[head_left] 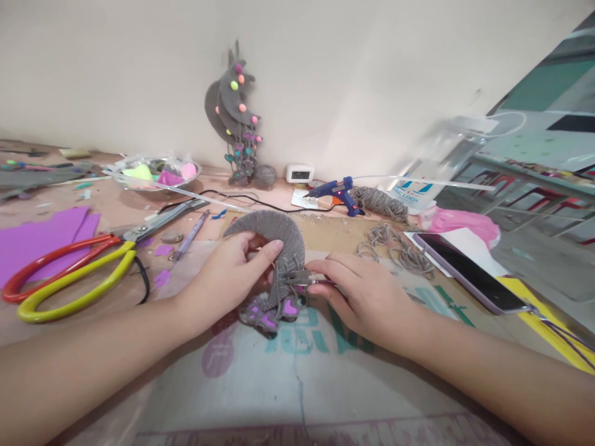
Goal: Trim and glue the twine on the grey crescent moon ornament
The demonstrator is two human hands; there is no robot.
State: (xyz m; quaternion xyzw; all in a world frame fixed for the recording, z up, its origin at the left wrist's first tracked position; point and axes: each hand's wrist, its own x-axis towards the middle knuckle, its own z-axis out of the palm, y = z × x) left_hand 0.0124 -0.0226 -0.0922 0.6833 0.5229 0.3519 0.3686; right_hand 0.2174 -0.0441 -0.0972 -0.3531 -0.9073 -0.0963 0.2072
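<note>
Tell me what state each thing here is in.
Gray crescent: held in left grip
Metal tool: held in right grip, tip at crescent
Scissors: lying, blades seemingly closed
Phone: lying, screen dark
Clock: showing digits
Glue gun: stick inserted
Loose yarn: tangled
Purple sheets: overlapping
Bowl: holding colorful pieces

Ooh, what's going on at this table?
A person is holding a grey yarn-wrapped crescent in their left hand. Their right hand grips a small metal tool, with its tip at the crescent's lower part. Purple hearts are bunched at that end. A blue glue gun is farther back, and big scissors lie off to the left. More grey crescents, dotted with colourful balls, are up against the wall.
</note>
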